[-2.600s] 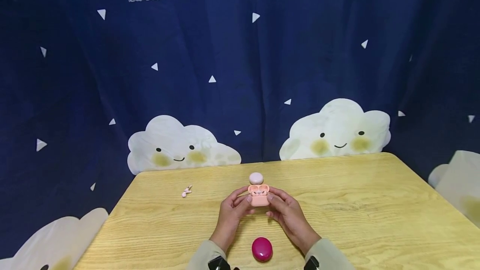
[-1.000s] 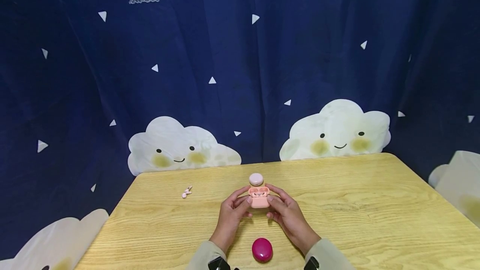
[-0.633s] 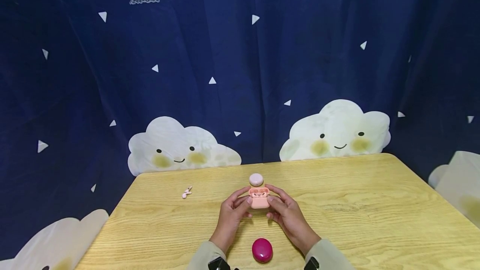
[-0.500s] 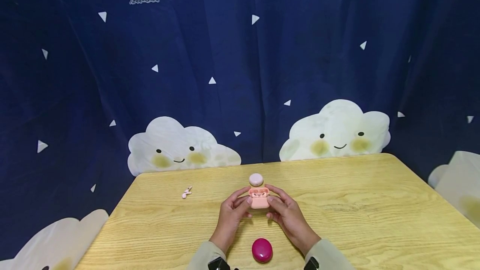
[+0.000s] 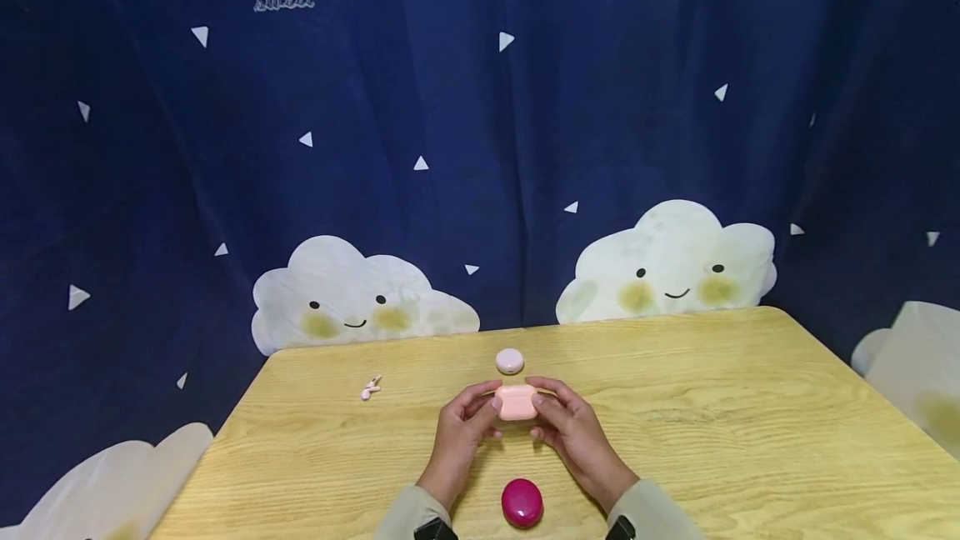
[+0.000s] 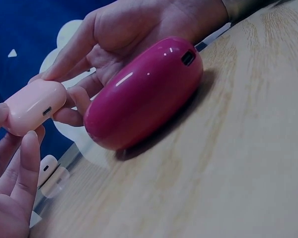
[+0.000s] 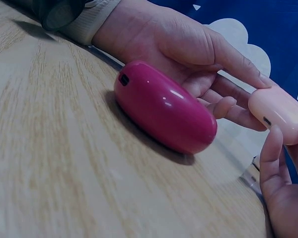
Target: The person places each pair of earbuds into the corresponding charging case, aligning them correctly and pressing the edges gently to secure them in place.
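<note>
Both hands hold a small pale pink earbud case (image 5: 517, 402) up over the table, its lid down. The left hand (image 5: 459, 436) grips the case's left end between thumb and fingers, and the right hand (image 5: 580, 437) grips the right end the same way. A charging port shows on the underside of the pink case (image 6: 37, 106) in the left wrist view. Between the forearms, a glossy magenta rounded case (image 5: 522, 502) rests on the table; its port shows in both wrist views. The inside of the pink case is hidden.
Behind the hands a pale pink round case (image 5: 509, 361) sits on the wooden table (image 5: 712, 423). A pair of light pink earbuds (image 5: 371, 388) lies toward the table's left side. A dark blue curtain (image 5: 480, 107) with clouds hangs behind the far edge.
The pink case's lid was up with earbuds showing inside; now it is down. Both hands keep their hold in nearly the same place. The other things on the table have stayed put.
</note>
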`<state>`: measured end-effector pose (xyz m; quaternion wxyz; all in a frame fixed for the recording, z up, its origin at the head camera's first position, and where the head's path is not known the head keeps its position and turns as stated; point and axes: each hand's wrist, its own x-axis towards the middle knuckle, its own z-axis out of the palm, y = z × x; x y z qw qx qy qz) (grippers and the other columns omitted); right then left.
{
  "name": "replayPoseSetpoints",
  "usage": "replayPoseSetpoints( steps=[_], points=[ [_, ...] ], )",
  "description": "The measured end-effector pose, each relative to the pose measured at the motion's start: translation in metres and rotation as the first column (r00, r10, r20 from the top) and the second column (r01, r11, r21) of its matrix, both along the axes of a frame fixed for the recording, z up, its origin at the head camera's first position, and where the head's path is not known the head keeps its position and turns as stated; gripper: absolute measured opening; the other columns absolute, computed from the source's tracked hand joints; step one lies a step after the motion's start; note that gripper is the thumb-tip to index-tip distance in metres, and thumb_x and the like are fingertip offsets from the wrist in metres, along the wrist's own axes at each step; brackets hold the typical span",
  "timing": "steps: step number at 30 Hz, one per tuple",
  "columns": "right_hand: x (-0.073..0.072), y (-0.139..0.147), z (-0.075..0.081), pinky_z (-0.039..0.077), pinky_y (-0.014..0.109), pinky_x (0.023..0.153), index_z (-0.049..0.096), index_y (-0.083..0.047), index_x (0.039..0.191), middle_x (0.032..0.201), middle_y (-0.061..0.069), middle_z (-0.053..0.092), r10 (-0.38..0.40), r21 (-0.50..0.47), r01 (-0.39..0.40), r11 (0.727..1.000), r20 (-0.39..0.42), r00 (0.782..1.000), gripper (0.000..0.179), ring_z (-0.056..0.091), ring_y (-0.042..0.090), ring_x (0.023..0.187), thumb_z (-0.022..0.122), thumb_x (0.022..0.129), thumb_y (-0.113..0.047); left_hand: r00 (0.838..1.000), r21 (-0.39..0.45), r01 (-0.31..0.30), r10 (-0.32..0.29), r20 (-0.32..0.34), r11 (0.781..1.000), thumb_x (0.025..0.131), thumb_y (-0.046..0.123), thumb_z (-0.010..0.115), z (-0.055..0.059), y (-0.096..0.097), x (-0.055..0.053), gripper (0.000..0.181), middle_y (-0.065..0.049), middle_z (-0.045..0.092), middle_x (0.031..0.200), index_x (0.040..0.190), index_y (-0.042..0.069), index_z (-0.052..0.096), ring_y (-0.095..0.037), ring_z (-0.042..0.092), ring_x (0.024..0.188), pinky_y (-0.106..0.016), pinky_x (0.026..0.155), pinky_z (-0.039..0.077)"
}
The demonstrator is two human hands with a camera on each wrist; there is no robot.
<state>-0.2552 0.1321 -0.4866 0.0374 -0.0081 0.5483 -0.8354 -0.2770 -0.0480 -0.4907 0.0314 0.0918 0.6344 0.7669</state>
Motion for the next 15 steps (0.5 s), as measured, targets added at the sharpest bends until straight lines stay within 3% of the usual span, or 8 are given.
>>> replayPoseSetpoints(
  steps=[9, 15],
  points=[
    [-0.0004, -0.0004, 0.0013, 0.052, 0.025, 0.067, 0.053, -0.003, 0.132, 0.1, 0.008, 0.059, -0.009, -0.005, 0.009, 1.0, -0.024, 1.0, 0.04, 0.057, 0.015, 0.081, 0.061, 0.094, -0.013, 1.0, 0.004, 0.007, -0.007, -0.004, 1.0, 0.089, 0.015, 0.07, -0.0001, 0.0011, -0.0018, 0.038, -0.013, 0.066, 0.11, 0.123, 0.001, 0.062, -0.017, 0.063, 0.089, -0.027, 0.066, 0.054],
    [-0.0001, -0.0012, 0.0014, 0.052, 0.025, 0.065, 0.055, 0.0, 0.129, 0.106, 0.008, 0.057, -0.038, -0.023, 0.037, 0.999, -0.038, 0.999, 0.041, 0.056, 0.016, 0.079, 0.066, 0.09, -0.012, 1.0, -0.011, 0.005, -0.005, -0.005, 1.0, 0.089, 0.015, 0.07, 0.0006, 0.001, -0.0009, 0.038, -0.014, 0.066, 0.112, 0.123, 0.0, 0.061, -0.017, 0.063, 0.089, -0.028, 0.067, 0.055]
  ],
)
